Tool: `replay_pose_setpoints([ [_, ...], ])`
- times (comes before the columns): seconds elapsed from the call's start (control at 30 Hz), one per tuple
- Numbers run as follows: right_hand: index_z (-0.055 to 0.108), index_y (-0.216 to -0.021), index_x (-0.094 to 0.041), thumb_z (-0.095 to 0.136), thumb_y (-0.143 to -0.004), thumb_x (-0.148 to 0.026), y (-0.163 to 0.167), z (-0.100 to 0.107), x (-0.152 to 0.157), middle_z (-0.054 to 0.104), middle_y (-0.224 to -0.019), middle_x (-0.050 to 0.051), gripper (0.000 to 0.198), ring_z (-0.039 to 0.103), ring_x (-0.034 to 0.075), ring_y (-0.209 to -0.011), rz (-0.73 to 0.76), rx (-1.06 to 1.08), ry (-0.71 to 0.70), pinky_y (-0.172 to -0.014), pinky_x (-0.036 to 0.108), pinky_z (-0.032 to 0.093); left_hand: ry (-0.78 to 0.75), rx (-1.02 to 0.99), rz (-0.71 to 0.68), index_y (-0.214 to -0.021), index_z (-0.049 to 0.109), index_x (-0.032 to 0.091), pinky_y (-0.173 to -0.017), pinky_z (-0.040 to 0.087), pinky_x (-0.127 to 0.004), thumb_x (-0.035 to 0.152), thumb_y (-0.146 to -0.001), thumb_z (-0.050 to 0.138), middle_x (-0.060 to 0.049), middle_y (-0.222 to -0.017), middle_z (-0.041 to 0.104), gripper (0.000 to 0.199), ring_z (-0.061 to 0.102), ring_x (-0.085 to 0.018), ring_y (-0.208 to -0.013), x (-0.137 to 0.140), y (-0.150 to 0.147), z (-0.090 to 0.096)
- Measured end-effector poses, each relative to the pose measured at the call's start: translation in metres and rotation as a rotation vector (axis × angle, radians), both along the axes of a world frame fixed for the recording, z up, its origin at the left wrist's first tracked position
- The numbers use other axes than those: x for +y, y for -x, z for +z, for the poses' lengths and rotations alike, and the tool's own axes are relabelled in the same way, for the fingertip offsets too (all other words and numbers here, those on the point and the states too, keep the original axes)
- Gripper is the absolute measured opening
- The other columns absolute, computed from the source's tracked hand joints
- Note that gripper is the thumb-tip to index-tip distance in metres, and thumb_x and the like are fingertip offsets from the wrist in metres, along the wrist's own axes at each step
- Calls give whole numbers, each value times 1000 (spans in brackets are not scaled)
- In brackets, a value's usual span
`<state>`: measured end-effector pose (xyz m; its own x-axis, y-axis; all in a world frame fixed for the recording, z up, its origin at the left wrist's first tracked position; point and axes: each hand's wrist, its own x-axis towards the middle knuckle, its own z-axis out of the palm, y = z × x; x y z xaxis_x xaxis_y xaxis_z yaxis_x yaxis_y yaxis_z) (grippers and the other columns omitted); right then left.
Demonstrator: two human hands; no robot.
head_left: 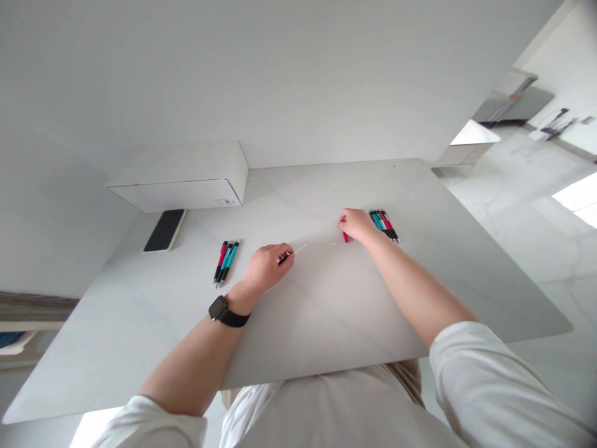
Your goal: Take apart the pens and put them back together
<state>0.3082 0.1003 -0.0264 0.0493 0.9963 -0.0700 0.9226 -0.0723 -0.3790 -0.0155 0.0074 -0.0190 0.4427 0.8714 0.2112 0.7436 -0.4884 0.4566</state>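
My left hand is closed around a black pen grip section, with a thin pale refill sticking out to the right. To the right, my right hand has its fingers pinched at a short red pen barrel, whose lower end shows beneath them. A tiny whitish piece, too small to identify, lies between the hands. Beside my left hand is a row of pens, one red and two teal. Just right of my right hand lie several teal, white and red pens.
A long white box stands against the wall at the back left of the pale table. In front of it lies a phone, dark side up. The table's front edge runs close to my body.
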Motion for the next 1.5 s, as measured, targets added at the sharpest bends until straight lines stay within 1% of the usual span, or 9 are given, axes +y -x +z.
replay_pose_setpoints([
  [0.27,74,-96,-23,75,-88,-32,-3,-3,-3,78,-98,9,12,71,25,-90,26,23,-32,-77,33,50,2,-10,-9,-99,71,25,-73,48,-29,30,-95,57,-4,-86,74,15,68,-20,-79,0,0,0],
  [0.43,75,-98,-25,72,-89,-31,-9,-3,-7,79,-99,6,11,70,21,-86,31,62,-15,-72,30,49,4,-6,-8,-100,71,26,-74,47,-29,29,-95,57,-4,-87,74,15,68,-20,-80,0,0,0],
  [0.53,75,-99,-25,71,-91,-31,-13,-3,-10,79,-97,6,11,70,22,-87,35,58,-9,-75,30,49,0,-3,-5,-100,71,25,-73,47,-29,30,-95,57,-4,-86,74,16,67,-20,-79,-1,-1,0],
  [0.7,74,-102,-23,71,-92,-30,-18,-2,-16,79,-101,9,13,71,25,-95,39,6,-90,-82,33,50,0,-1,-14,-100,70,25,-73,47,-30,31,-96,55,-4,-87,74,16,67,-20,-80,0,0,1],
  [0.93,74,-99,-24,73,-88,-25,-16,-8,-28,80,-98,6,11,73,23,-95,55,58,-93,-84,34,52,10,-12,1,-99,71,26,-72,47,-29,31,-95,57,-4,-86,74,16,67,-20,-79,0,0,1],
  [1.17,74,-100,-25,72,-90,-31,-11,-11,-32,79,-99,5,13,72,23,-94,38,93,-101,-84,34,51,13,-12,1,-99,71,25,-72,48,-29,31,-95,57,-3,-87,75,15,68,-19,-79,1,-1,-1],
  [1.27,74,-99,-24,67,-93,-32,-10,-5,-38,78,-98,7,12,70,24,-93,39,57,-174,-83,34,50,18,-9,3,-99,71,25,-71,47,-29,31,-95,57,-3,-86,75,16,68,-19,-78,2,-1,-2],
  [1.37,75,-99,-24,65,-95,-33,-10,3,-47,74,-101,7,14,68,21,-92,136,57,-256,-84,32,48,20,-14,4,-100,71,25,-71,47,-28,31,-96,56,-3,-86,74,16,68,-19,-78,3,-1,-2],
  [1.5,78,-102,-28,71,-93,-36,-8,6,-57,71,-105,4,14,66,18,-88,360,77,-229,-80,28,47,15,-19,-1,-99,71,25,-71,47,-28,32,-96,56,-3,-86,74,17,68,-19,-78,3,-1,-1],
])
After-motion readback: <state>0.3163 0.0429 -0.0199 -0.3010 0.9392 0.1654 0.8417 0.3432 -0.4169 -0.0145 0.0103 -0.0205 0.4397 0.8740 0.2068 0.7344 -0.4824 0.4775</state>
